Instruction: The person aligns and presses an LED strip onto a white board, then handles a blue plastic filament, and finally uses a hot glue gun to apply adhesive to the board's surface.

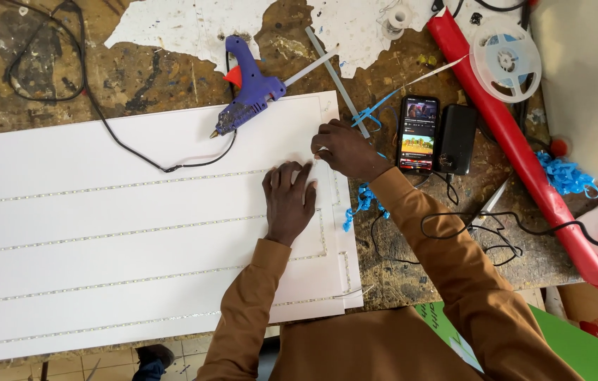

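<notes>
Pressing my left hand (290, 200) flat on the white panel (101, 233) near its right edge, I pinch its light strip (323, 169) with my right hand (345, 149), beside the glue gun (248, 88).

Glue gun (249, 88) lies on board (101, 233), behind both hands; phone (419, 134) right of board, roll (517, 141) further right.

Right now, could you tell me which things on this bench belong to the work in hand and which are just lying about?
In use:
- white board, with light strips in rows along it
- left hand, flat on the board
- right hand, pinching at the board's edge
- glue gun, resting on the board

Lying about:
- phone
- red roll
- plastic reel
- blue ties
</notes>
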